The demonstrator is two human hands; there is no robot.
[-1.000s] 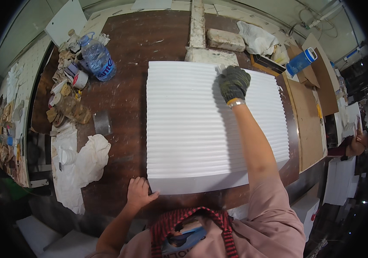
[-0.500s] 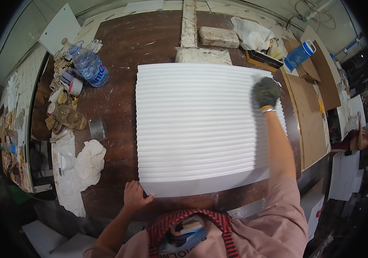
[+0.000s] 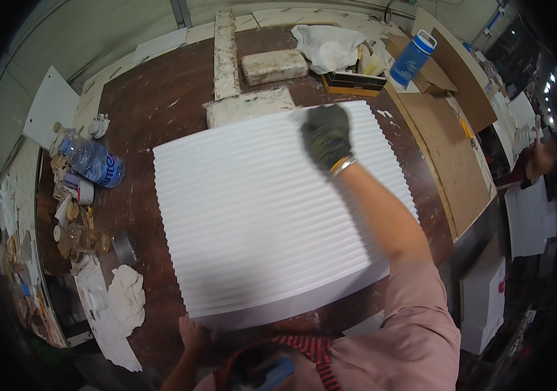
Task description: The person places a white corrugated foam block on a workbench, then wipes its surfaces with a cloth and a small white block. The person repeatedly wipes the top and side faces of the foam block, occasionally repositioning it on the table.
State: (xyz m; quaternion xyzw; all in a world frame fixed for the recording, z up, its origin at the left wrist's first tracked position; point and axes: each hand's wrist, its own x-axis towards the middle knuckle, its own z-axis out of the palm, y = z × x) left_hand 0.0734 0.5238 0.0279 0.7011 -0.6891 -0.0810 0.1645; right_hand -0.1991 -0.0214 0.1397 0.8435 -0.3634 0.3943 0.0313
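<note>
blurred right hand [image 3: 327, 138] curls over ribbed panel [image 3: 259, 202]; left hand [image 3: 194, 333] blurs, both grips unclear.

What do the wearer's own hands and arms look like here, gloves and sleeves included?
The right hand wears a dark grey-green glove with a yellowish cuff edge; a silvery band circles the wrist. A short dusty-pink sleeve covers the upper arm. The left hand is ungloved.
</note>
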